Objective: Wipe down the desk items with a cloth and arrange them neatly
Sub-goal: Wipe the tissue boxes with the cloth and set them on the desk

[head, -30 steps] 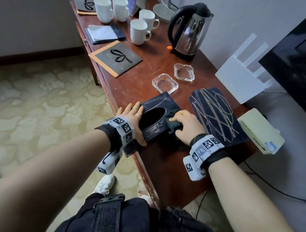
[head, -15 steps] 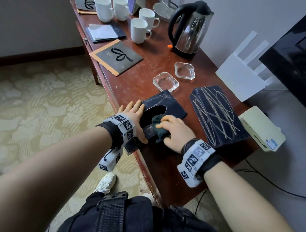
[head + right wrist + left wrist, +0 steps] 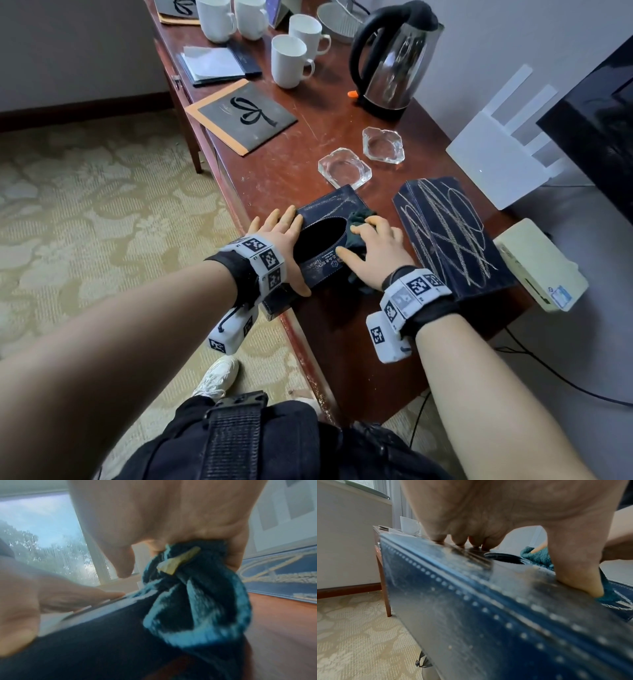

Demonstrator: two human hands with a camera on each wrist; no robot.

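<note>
A dark blue tissue box [image 3: 327, 205] with an oval hole lies on the brown desk [image 3: 284, 164], its near corner overhanging the front edge. My left hand [image 3: 284, 240] lies along the box's left side, fingers straight on the top and thumb across the near end. In the left wrist view the fingertips [image 3: 458, 540] press on the dusty box [image 3: 471, 601]. My right hand [image 3: 375, 243] grips a bunched dark teal cloth [image 3: 359, 219] and presses it on the box top, right of the hole. The right wrist view shows the cloth [image 3: 197, 601] balled under the palm.
A second dark blue case with scribbled lines [image 3: 448, 236] lies just right of my right hand. Two glass ashtrays [image 3: 344, 168] sit beyond the box. Further back are a kettle [image 3: 390, 61], white mugs [image 3: 291, 60] and a bow-printed folder [image 3: 243, 116]. A white router [image 3: 496, 161] stands right.
My right hand slid the cloth left and nearer across the box top, then away along the hole's right rim. The left hand and the box stayed put.
</note>
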